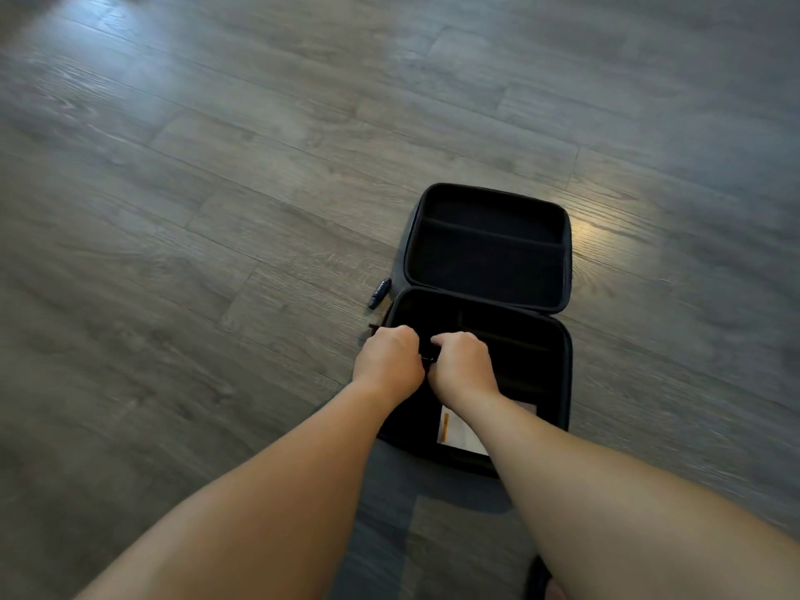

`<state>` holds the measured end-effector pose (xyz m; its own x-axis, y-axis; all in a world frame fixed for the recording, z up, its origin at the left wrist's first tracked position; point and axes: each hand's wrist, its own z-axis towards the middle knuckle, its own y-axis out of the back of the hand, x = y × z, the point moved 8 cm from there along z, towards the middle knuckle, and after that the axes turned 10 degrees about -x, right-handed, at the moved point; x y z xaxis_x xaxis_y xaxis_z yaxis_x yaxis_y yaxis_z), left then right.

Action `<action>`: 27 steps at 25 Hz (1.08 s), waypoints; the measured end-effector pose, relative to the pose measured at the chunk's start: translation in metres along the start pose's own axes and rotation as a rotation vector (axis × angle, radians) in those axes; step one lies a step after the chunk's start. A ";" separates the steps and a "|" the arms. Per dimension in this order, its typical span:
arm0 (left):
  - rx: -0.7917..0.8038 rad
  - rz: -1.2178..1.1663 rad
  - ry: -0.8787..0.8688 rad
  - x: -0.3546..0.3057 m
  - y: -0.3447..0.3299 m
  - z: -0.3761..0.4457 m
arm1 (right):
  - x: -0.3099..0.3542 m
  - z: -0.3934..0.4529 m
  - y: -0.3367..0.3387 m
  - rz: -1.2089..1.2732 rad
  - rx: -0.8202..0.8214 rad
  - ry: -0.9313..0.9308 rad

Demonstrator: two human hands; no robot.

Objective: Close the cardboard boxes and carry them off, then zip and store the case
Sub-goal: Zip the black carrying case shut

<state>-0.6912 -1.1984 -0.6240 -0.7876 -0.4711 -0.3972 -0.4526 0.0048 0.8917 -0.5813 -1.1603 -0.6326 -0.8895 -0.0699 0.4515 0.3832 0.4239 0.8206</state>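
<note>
Grip: both hands curled into fists over the near half of the case; the left hand (389, 361) and right hand (463, 363) sit knuckle to knuckle around something small and dark between them, likely a zipper pull or strap, though what exactly they pinch is too hidden to tell
Floor: grey wood-look planks (216, 210) carry everything; no cardboard boxes in view, so that part of the task looks finished
Case: black hard-shell case (489, 253) lies splayed open flat, right of the floor's middle, far half empty with a ridge across it, near half under the hands
Paper: white card with an orange strip (459, 430) in the near half, toward its near edge, partly under the right forearm
Tag: small dark ribbed piece (380, 292) on the floor just beside the case's left edge, at the hinge
Risk: if the far half is folded over carelessly, the card may slide into the seam and jam the zip; the loose piece at the hinge could be pinched too; pulling the zip before the halves meet squarely may snag it
</note>
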 end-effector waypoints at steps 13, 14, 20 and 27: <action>-0.234 -0.082 0.170 0.050 0.034 0.003 | 0.081 0.038 0.009 -0.094 -0.164 0.343; -0.220 -0.050 0.195 0.060 0.033 0.002 | 0.094 0.037 0.001 -0.150 -0.147 0.396; -0.062 0.003 0.311 0.102 0.014 -0.008 | 0.111 0.037 -0.041 -0.490 -0.001 0.468; 0.008 -0.048 0.289 0.095 -0.004 -0.011 | 0.102 0.040 -0.047 -0.496 0.017 0.452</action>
<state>-0.7596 -1.2534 -0.6633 -0.6135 -0.7029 -0.3598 -0.4907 -0.0176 0.8711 -0.6998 -1.1510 -0.6396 -0.7663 -0.6297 0.1276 -0.0512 0.2578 0.9648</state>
